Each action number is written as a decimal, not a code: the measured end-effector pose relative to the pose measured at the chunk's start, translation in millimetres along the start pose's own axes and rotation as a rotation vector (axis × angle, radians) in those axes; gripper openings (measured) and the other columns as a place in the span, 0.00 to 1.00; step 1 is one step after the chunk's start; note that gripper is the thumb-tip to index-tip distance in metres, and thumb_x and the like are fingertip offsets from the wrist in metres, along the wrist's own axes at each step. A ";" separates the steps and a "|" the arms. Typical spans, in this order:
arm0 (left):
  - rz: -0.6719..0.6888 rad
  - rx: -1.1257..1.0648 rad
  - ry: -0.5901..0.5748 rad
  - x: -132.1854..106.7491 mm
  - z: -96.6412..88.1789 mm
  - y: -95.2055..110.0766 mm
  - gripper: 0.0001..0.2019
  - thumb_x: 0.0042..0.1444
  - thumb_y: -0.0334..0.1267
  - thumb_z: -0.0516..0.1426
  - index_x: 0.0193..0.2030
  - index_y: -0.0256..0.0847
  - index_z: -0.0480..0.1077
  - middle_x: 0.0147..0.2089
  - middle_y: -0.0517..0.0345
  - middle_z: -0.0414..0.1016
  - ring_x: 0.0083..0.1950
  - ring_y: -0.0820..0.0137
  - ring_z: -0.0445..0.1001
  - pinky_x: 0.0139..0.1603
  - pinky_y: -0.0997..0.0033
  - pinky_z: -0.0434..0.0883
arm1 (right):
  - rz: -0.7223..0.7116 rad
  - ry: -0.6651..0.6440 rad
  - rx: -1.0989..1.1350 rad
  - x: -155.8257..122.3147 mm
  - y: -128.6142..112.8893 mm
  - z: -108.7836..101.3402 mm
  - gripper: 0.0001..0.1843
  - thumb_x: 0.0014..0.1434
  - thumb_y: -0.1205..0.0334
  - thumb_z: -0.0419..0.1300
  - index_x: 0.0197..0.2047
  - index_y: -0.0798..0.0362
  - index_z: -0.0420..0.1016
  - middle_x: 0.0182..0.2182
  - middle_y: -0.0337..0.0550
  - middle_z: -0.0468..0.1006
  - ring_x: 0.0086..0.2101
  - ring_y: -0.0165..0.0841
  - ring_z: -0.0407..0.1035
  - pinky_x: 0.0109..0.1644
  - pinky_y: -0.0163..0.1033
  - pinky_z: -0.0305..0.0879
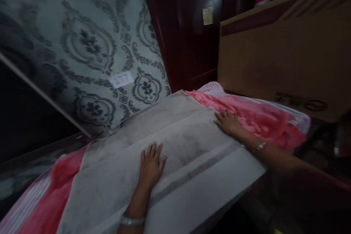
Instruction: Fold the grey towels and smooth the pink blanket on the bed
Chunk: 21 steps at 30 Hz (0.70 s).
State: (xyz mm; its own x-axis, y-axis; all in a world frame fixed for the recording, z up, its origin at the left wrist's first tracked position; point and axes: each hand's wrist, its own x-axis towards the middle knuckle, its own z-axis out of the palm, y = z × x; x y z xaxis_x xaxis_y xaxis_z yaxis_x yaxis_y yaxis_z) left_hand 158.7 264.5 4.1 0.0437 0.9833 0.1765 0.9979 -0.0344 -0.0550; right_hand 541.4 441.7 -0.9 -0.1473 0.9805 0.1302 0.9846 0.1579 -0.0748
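A grey towel (175, 131) with a darker stripe lies spread over a pink blanket (260, 117). My left hand (151, 163) rests flat on the middle of the towel, fingers stretched out and slightly apart. My right hand (228, 120) lies flat at the towel's far right edge, where it meets the pink blanket, fingers extended. Each wrist wears a bangle. Neither hand holds anything.
A large brown cardboard box (282, 51) stands behind the blanket on the right. Patterned grey wallpaper (90, 44) with a small label reading 217 (122, 79) fills the left. Dark wooden furniture (192, 25) stands at the back. Striped bedding (24, 204) shows at the lower left.
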 end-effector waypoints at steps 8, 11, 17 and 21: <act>0.018 -0.121 -0.136 -12.8 -9.0 -3.4 0.32 0.69 0.57 0.45 0.76 0.50 0.51 0.79 0.51 0.48 0.79 0.57 0.45 0.76 0.41 0.48 | -0.553 0.068 0.182 -25.2 -97.0 47.2 0.35 0.66 0.42 0.41 0.71 0.39 0.62 0.71 0.42 0.58 0.69 0.52 0.50 0.68 0.66 0.53; -0.043 -0.122 -0.215 -20.0 -12.1 -51.7 0.33 0.69 0.59 0.44 0.76 0.51 0.50 0.79 0.55 0.45 0.79 0.58 0.42 0.76 0.41 0.45 | -0.541 0.108 0.262 -17.6 -94.4 64.6 0.38 0.63 0.39 0.40 0.70 0.42 0.64 0.69 0.44 0.61 0.69 0.53 0.52 0.68 0.65 0.54; -0.429 -0.010 -0.242 -60.6 -24.2 -184.8 0.28 0.71 0.50 0.43 0.76 0.50 0.52 0.78 0.54 0.48 0.79 0.60 0.44 0.76 0.45 0.44 | -0.488 0.145 0.393 -8.1 -84.3 90.7 0.40 0.55 0.32 0.42 0.71 0.16 0.48 0.68 0.32 0.63 0.68 0.49 0.53 0.69 0.64 0.54; -0.486 0.003 -0.194 -70.2 -17.7 -236.2 0.28 0.71 0.50 0.42 0.75 0.52 0.52 0.78 0.55 0.48 0.79 0.60 0.44 0.76 0.43 0.44 | -0.490 0.190 0.426 -3.1 -78.3 105.7 0.41 0.51 0.33 0.46 0.67 0.04 0.35 0.69 0.22 0.59 0.68 0.49 0.53 0.67 0.66 0.54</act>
State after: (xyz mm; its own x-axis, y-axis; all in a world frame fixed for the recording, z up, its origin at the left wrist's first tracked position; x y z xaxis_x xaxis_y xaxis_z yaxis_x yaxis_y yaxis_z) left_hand -79.2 200.4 22.1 -0.4346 0.9006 -0.0030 0.9005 0.4346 -0.0148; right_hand 454.9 438.6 -100.0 -0.5101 0.7523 0.4169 0.6794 0.6497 -0.3410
